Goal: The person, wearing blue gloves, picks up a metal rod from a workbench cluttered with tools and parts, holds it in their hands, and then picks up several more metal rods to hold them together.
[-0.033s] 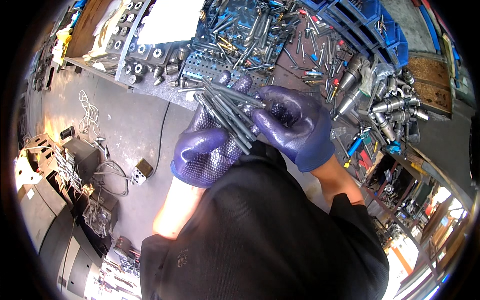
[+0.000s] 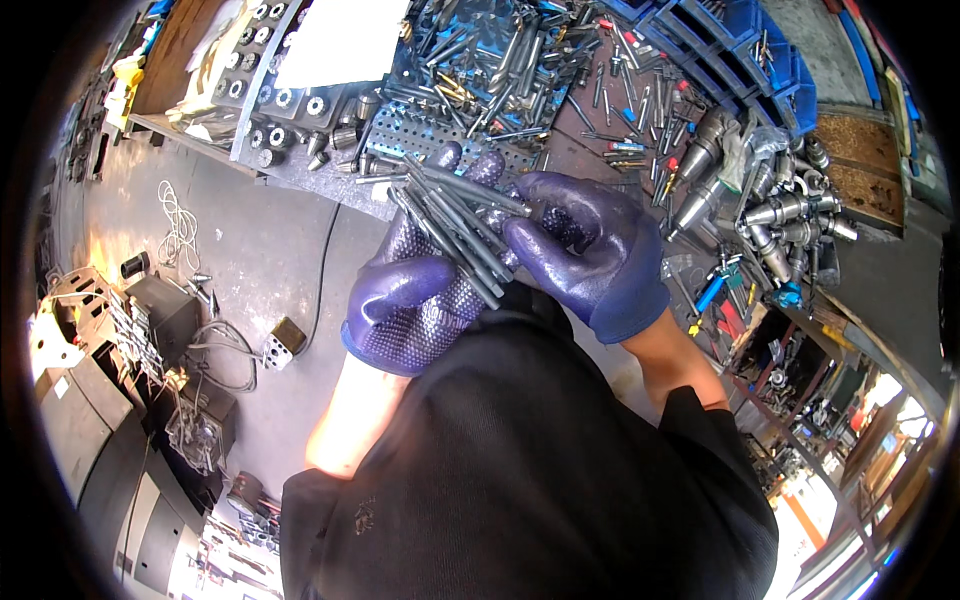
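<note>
Overall, head view: left hand (image 2: 410, 300) in a purple textured glove, palm up, opened out, fingers extended; a loose bundle of slim dark-grey metal rods (image 2: 455, 230) lies across palm and fingers, slanting, in front of the wearer's chest. Right hand (image 2: 600, 245), matching glove, curled beside the bundle, thumb and forefinger at the rod ends; cannot tell if they pinch one. Beyond, cluttered brown surface (image 2: 583, 160): grey perforated metal block (image 2: 400, 135), blank white sheet (image 2: 340, 45) left of it. Farther right, blue plastic bins (image 2: 690, 50) and silver conical tool holders (image 2: 785, 210).
</note>
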Demonstrator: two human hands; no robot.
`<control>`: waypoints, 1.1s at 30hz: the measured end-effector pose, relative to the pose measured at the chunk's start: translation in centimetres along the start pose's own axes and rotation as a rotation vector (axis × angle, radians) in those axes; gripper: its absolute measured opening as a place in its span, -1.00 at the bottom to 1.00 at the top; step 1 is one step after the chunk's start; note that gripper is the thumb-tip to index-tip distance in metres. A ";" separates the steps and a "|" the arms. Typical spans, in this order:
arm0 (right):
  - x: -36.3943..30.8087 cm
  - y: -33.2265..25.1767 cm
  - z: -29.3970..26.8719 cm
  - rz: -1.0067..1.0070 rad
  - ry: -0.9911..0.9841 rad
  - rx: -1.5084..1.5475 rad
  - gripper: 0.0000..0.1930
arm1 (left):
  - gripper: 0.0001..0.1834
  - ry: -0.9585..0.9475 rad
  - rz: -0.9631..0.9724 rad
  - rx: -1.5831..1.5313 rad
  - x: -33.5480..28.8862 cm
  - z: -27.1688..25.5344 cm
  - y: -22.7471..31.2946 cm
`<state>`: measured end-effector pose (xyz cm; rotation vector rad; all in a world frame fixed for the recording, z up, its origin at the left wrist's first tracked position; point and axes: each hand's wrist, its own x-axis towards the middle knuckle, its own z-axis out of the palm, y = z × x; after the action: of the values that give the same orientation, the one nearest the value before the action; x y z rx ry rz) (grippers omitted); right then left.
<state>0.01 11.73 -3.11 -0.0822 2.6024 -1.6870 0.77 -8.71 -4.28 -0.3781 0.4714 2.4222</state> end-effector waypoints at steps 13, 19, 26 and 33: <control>-0.7 -0.7 -0.2 0.022 0.046 0.083 -0.82 | -0.07 -0.009 0.070 -0.007 0.0 1.3 -0.6; -1.7 -1.1 0.5 0.121 -0.006 0.131 -0.77 | -0.10 -0.054 0.053 -0.011 0.1 1.0 -0.4; -1.8 -0.3 0.8 0.191 -0.108 0.351 -0.63 | -0.20 0.086 0.001 -0.087 -0.2 0.2 0.0; -1.1 -0.9 1.2 0.346 -0.189 0.422 -0.63 | -0.24 0.096 0.086 -0.166 0.1 2.1 -0.2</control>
<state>1.16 10.38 -2.76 0.1987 1.9441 -1.9332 0.48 -7.63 -2.48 -0.5582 0.3350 2.5435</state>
